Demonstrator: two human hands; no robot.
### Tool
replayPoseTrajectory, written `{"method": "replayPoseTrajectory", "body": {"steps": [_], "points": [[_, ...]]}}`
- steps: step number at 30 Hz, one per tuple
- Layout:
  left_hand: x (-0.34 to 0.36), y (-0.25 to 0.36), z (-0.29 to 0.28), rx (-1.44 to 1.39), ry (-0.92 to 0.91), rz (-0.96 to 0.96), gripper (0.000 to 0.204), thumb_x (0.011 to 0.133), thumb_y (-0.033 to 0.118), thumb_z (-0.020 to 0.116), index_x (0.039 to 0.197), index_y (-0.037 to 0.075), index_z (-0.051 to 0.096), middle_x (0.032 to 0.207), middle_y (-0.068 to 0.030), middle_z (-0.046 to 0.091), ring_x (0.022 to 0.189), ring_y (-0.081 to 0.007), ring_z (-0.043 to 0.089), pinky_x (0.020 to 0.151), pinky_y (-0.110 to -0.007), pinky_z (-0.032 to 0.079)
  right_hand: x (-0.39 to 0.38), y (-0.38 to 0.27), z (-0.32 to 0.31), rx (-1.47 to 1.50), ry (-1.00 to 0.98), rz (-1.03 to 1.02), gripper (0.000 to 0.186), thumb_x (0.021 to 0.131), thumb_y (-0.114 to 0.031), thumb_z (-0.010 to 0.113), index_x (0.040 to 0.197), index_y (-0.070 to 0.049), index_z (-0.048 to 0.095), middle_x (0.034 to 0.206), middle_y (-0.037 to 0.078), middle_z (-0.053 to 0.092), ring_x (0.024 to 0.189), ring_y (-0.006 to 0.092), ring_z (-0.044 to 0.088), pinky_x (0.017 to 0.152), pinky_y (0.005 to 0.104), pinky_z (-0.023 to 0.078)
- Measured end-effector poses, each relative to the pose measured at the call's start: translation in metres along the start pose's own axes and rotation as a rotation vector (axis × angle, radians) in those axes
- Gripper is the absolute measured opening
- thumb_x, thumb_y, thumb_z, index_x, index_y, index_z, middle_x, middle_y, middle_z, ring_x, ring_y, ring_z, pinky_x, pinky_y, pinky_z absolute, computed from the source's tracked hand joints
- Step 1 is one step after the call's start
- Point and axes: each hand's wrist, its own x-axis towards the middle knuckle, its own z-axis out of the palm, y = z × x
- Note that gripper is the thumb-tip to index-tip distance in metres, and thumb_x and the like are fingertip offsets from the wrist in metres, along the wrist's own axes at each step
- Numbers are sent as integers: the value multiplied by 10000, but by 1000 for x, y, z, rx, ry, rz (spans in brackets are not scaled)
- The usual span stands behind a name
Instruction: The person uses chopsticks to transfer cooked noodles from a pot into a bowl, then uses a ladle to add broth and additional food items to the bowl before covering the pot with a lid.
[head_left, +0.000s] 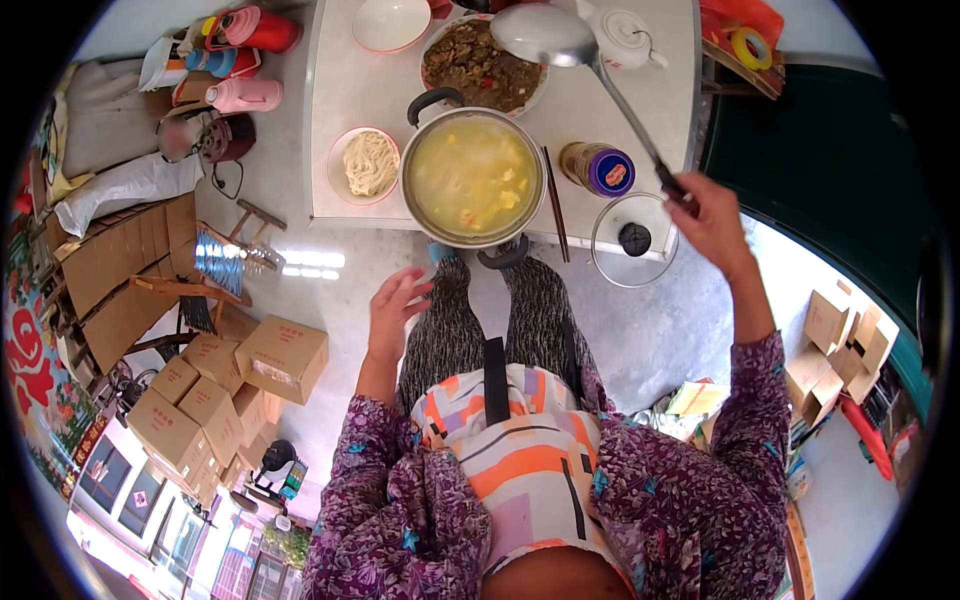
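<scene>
My right hand [712, 222] is closed round the dark handle of a long metal ladle [545, 36]. The ladle's bowl is raised at the table's far side, overlapping the edge of a plate of dark cooked food [470, 70]. My left hand [396, 300] is empty in front of the table, its fingers apart. Between the hands, a two-handled pot [472, 178] of yellowish soup with pale yellow pieces stands at the near edge. To its left is a bowl of noodles [366, 166]. A pair of chopsticks [556, 205] lies to the pot's right.
A glass lid with a black knob [634, 238] rests over the table's near right corner. Beside it stands a purple-lidded jar [606, 170]. Farther back are a white bowl [390, 22] and a white teapot [622, 38]. Cardboard boxes [282, 358] are stacked at the left, near a wooden stool [215, 260].
</scene>
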Motion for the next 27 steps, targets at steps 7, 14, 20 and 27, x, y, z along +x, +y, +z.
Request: {"method": "replayPoseTrajectory", "body": {"steps": [7, 14, 20, 27], "points": [[-41, 83, 118, -104, -699, 186, 436, 985, 292, 415, 1322, 19, 457, 1329, -117, 499, 1143, -222, 539, 926, -344, 445, -84, -83, 80, 820, -496, 239, 271, 823, -110, 658, 1075, -19, 620, 785, -54, 561, 674, 24, 485, 596, 196, 403], [-54, 81, 94, -138, -869, 123, 345, 993, 288, 403, 1154, 14, 537, 1303, -159, 507, 1120, -220, 543, 949, -362, 435, -97, -128, 123, 810, -480, 126, 225, 816, -212, 684, 953, -38, 639, 740, -31, 545, 610, 40, 500, 510, 195, 398], [-51, 103, 57, -1, -627, 371, 251, 976, 211, 459, 965, -2, 591, 937, -101, 656, 827, -129, 620, 763, -251, 497, -104, -172, 133, 327, -46, -278, 196, 827, -126, 648, 983, -11, 624, 824, 156, 624, 717, 245, 656, 633, 314, 513], [-36, 141, -10, 422, -404, 325, 209, 893, 143, 585, 1047, 8, 540, 728, -32, 581, 511, -81, 529, 453, -232, 421, -124, -162, 78, 159, 495, -275, 138, 850, -134, 614, 903, -8, 632, 759, 121, 593, 598, 203, 587, 547, 282, 466]]}}
